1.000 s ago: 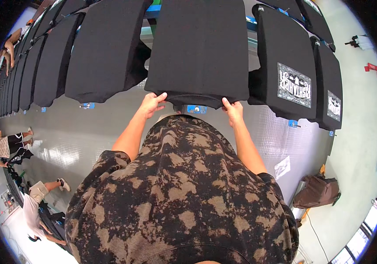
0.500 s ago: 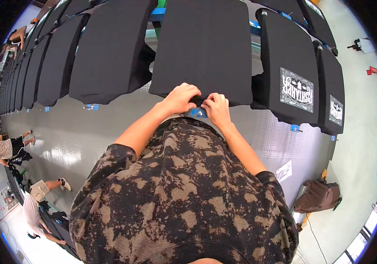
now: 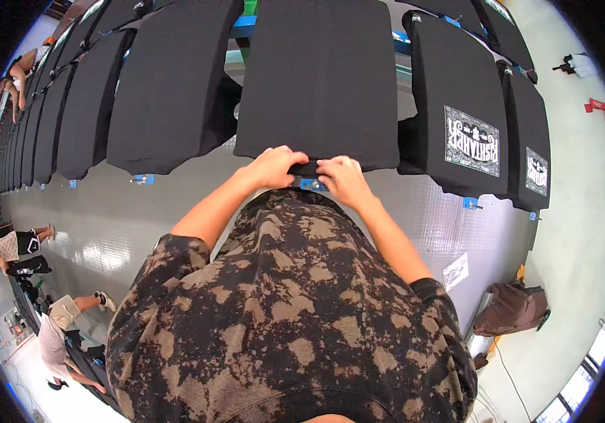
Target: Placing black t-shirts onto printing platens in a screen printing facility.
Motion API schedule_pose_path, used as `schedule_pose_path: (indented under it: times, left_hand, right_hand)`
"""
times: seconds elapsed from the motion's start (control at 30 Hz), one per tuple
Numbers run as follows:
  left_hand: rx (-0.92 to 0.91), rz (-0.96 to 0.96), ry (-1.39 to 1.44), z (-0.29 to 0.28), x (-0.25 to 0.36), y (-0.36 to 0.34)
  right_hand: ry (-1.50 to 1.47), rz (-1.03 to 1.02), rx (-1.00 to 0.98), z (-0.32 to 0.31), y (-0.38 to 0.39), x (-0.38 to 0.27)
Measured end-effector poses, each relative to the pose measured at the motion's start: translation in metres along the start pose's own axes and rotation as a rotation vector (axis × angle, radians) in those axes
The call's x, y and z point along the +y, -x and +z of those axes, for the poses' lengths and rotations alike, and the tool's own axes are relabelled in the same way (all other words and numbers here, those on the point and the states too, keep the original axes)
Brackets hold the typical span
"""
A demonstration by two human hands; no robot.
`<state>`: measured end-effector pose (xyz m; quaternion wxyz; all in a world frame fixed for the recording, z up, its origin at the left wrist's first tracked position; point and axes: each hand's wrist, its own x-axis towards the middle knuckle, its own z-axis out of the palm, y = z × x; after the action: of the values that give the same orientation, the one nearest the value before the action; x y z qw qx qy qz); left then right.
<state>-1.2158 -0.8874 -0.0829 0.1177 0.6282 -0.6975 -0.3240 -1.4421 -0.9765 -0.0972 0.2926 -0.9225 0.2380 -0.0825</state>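
Note:
A plain black T-shirt [image 3: 316, 84] lies stretched flat over a board directly in front of me. At its near edge my left hand [image 3: 274, 168] is closed on the fabric, fingertips curled over the rim and thumb below. Just to the right, my right hand [image 3: 345, 178] grips the same edge with bent fingers. A short strip of dark cloth shows between the two hands. Under that strip, a blue metal bracket [image 3: 313, 185] with a bolt sticks out toward me. The undersides of the fingers are partly hidden.
More boards carry black shirts: a plain shirt [image 3: 165, 92] on the left, a shirt with a white print [image 3: 450, 92] on the right. A brown bag [image 3: 510, 310] and a white sheet [image 3: 455, 271] lie at right. Other people, including a person in shorts [image 3: 59, 331], are at far left.
My left hand has shifted slightly left and down along the shirt's edge. The right hand has turned a little, still at the edge. People at the left have moved slightly.

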Motion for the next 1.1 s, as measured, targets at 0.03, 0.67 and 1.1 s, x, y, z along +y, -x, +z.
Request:
schedule_pose_path:
  times: [0.03,0.67,1.1]
  left_hand:
    - [-0.002,0.022,-0.015,0.002,0.002,0.008]
    - [0.388,-0.040,-0.006,0.044,-0.039,0.088]
    - [0.718,-0.831,2.044,0.038,-0.129,0.029]
  right_hand:
    - [0.071,-0.054,0.090,0.005,0.012,-0.006]
    - [0.290,0.303,0.484,0.009,0.085,0.077]
    - [-1.732,1.244,0.696,-0.012,0.012,0.152]
